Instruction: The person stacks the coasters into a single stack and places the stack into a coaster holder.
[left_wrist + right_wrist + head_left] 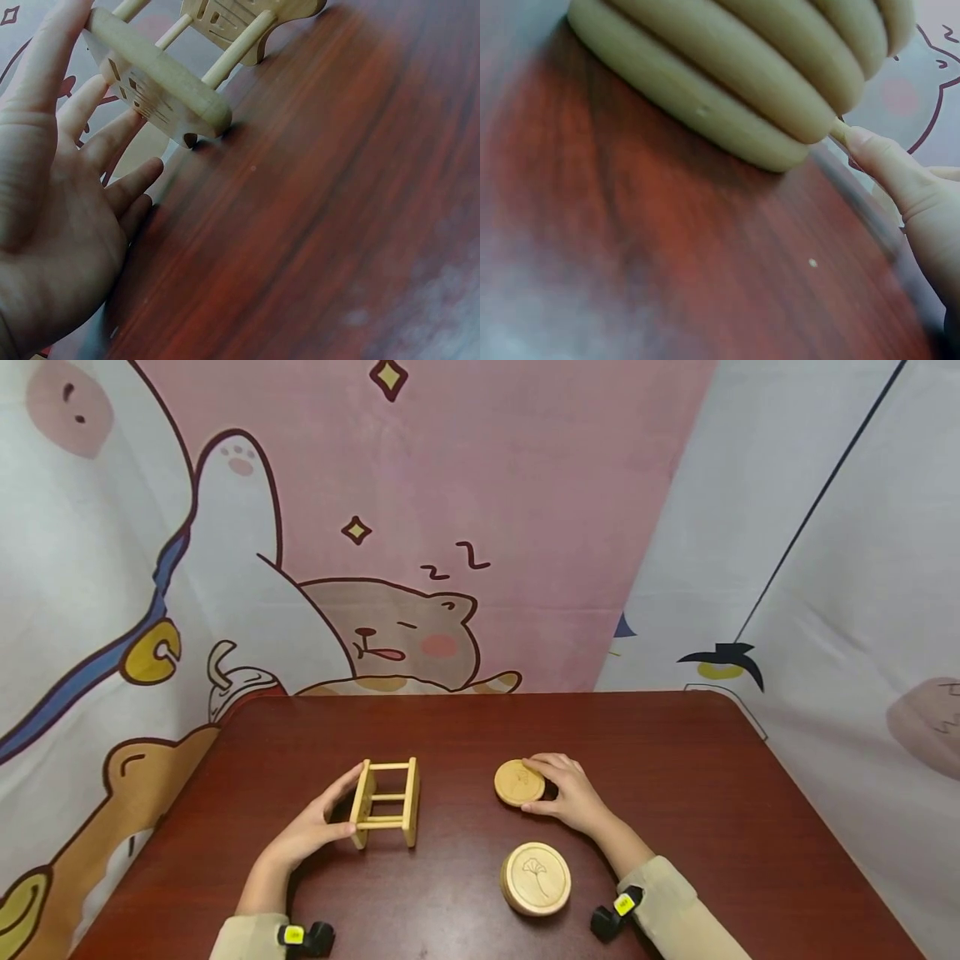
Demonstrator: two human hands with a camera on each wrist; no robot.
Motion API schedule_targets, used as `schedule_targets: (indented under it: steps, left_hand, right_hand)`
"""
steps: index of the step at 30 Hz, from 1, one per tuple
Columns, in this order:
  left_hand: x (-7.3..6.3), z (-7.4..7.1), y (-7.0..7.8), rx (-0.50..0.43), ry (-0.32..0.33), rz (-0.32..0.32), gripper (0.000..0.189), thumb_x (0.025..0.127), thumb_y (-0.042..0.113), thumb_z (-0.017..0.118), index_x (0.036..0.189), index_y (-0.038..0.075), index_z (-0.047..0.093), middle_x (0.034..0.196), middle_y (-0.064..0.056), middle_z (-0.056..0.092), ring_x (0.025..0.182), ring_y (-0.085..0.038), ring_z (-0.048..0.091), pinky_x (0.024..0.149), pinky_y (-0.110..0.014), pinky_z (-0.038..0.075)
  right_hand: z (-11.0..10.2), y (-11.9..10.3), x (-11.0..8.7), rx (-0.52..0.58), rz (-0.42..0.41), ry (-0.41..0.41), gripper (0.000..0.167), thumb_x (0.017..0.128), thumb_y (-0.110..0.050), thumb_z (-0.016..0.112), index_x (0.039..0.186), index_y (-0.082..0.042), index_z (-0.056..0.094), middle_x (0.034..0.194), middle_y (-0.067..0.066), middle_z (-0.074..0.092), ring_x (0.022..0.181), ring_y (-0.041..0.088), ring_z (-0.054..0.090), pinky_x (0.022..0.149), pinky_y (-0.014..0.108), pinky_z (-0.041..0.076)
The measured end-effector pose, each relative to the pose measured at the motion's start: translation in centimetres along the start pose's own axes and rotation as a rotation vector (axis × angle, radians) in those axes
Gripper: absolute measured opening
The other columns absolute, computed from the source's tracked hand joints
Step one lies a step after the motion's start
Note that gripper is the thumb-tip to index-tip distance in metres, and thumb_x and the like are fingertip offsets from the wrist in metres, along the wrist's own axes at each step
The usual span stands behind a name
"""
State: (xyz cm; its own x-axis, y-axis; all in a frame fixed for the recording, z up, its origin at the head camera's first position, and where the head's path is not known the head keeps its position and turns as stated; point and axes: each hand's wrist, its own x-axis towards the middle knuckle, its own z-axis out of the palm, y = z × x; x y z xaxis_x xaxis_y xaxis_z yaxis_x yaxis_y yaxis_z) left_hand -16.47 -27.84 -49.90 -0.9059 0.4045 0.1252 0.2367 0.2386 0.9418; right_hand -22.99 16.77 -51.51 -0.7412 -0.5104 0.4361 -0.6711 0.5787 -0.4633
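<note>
Our right hand (568,793) pinches a wooden disc (517,783) by its rim, thumb and fingers a little apart; we cannot tell whether it touches the worktop (712,760). It sits slightly right of the middle. Our left hand (311,827), thumb and fingers spread wide, grips the left panel of a wooden rack (411,802), left of the middle. Farther from the far edge than the disc, we see a disc stack (536,878), its top leaf-engraved. Past that edge hangs a printed backdrop (540,510).
</note>
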Motion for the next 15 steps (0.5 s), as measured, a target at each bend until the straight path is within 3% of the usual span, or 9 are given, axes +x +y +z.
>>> schedule_targets:
  steps: [6,15]
  left_hand:
    - [0.0,0.0,0.1,0.005,-0.011,0.010,0.087,0.084,0.014,0.074,0.154,0.022,0.023,0.155,-0.013,0.022,0.137,-0.036,0.018,0.098,-0.069,0.012]
    - [0.0,-0.1,0.0,0.000,-0.011,0.008,0.087,0.083,0.013,0.075,0.153,0.023,0.024,0.156,-0.011,0.022,0.138,-0.019,0.021,0.100,-0.067,0.011]
  right_hand:
    - [-0.5,-0.2,-1.1,0.012,0.015,0.025,0.074,0.069,-0.042,0.084,0.131,-0.009,0.059,0.125,0.007,0.057,0.116,0.026,0.049,0.095,0.053,0.031]
    - [-1.2,-0.4,-2.3,0.017,0.013,0.063,0.074,0.069,-0.043,0.084,0.131,-0.010,0.059,0.125,0.006,0.057,0.116,0.025,0.048,0.093,0.052,0.030]
